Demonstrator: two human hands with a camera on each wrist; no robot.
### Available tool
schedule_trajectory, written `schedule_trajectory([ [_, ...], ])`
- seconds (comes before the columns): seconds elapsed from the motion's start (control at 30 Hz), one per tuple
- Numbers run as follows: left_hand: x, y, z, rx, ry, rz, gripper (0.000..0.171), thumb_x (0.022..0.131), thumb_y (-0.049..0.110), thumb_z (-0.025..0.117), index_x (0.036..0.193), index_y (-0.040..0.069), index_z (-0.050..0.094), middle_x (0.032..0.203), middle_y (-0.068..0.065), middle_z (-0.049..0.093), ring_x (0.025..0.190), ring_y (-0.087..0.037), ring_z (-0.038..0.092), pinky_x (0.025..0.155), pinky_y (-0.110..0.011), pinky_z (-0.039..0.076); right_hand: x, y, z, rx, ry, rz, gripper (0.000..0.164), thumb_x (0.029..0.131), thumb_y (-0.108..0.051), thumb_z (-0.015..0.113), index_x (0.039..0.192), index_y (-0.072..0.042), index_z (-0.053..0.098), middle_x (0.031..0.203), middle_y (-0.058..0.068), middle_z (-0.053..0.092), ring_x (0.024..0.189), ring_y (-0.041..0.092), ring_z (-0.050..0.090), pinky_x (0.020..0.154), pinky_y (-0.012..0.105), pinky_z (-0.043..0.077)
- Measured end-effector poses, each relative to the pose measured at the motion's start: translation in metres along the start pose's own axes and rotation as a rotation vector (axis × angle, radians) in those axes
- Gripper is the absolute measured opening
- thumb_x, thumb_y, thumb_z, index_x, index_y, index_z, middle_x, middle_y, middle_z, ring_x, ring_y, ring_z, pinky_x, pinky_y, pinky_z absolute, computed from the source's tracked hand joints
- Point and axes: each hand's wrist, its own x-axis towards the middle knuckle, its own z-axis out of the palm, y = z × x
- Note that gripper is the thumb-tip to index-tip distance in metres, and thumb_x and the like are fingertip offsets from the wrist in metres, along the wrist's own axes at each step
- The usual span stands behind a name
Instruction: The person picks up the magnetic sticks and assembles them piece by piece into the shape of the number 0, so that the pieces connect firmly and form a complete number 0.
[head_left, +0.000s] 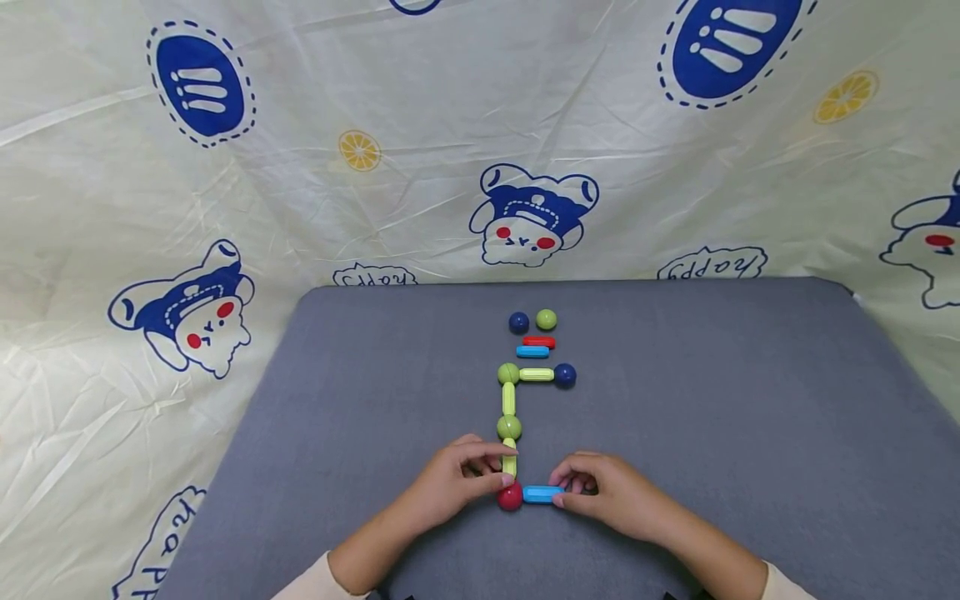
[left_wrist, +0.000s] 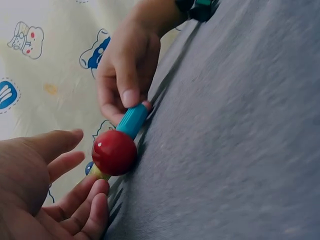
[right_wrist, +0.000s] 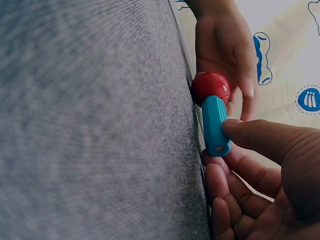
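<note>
A red ball (head_left: 510, 497) lies at the near end of a chain of magnetic sticks and balls. Its right side meets a blue stick (head_left: 542, 495), which my right hand (head_left: 611, 496) pinches by the far end between thumb and fingers. My left hand (head_left: 457, 483) is beside the ball, fingers at the yellow-green stick (head_left: 509, 458); in the left wrist view its thumb stands off from the red ball (left_wrist: 114, 153). Up the chain come a green ball (head_left: 509, 427), another yellow-green stick (head_left: 508, 399), a second green ball (head_left: 508, 373), a sideways stick (head_left: 536, 375) and a dark blue ball (head_left: 565, 375).
Beyond the chain lie a loose light-blue stick (head_left: 532, 352), a red stick (head_left: 539, 342), a dark blue ball (head_left: 519, 322) and a green ball (head_left: 546, 319). All rest on a grey cloth-covered table (head_left: 712, 400), with a printed curtain (head_left: 420, 208) behind it.
</note>
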Motion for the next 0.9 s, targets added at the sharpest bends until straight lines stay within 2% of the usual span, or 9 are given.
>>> schedule_trajectory([
  [0.2, -0.012, 0.002, 0.003, 0.009, -0.064, -0.005, 0.026, 0.088, 0.026, 0.080, 0.112, 0.016, 0.078, 0.095, -0.010, 0.062, 0.079, -0.003, 0.056, 0.069, -0.017, 0.048, 0.000, -0.001, -0.001, 0.011, -0.011, 0.023, 0.015, 0.092, -0.035, 0.075, 0.100, -0.022, 0.072, 0.091, -0.009, 0.065, 0.079, 0.000, 0.056, 0.069, 0.020, 0.049],
  [0.43, -0.014, 0.001, 0.005, 0.045, -0.057, -0.028, 0.021, 0.088, 0.025, 0.081, 0.109, 0.021, 0.078, 0.095, -0.002, 0.063, 0.080, -0.001, 0.056, 0.069, -0.018, 0.049, 0.001, -0.002, -0.002, 0.013, -0.025, 0.018, 0.017, 0.092, -0.036, 0.074, 0.102, -0.022, 0.072, 0.092, -0.009, 0.065, 0.079, 0.000, 0.057, 0.070, 0.021, 0.049],
  [0.7, -0.015, -0.003, 0.006, 0.026, -0.040, 0.012, 0.022, 0.087, 0.027, 0.081, 0.108, 0.021, 0.078, 0.094, -0.003, 0.064, 0.081, -0.001, 0.056, 0.068, -0.018, 0.048, 0.003, -0.003, -0.009, 0.041, -0.045, 0.009, 0.022, 0.094, -0.035, 0.072, 0.107, -0.016, 0.072, 0.099, -0.005, 0.066, 0.081, 0.002, 0.058, 0.072, 0.021, 0.051],
  [0.9, -0.014, -0.004, 0.007, 0.017, -0.036, 0.001, 0.022, 0.087, 0.028, 0.081, 0.108, 0.022, 0.078, 0.094, -0.002, 0.065, 0.082, -0.002, 0.057, 0.069, -0.018, 0.049, 0.012, -0.004, -0.026, 0.040, 0.046, 0.039, 0.024, 0.095, -0.031, 0.071, 0.110, -0.012, 0.071, 0.102, 0.000, 0.067, 0.081, 0.005, 0.058, 0.071, 0.022, 0.052],
])
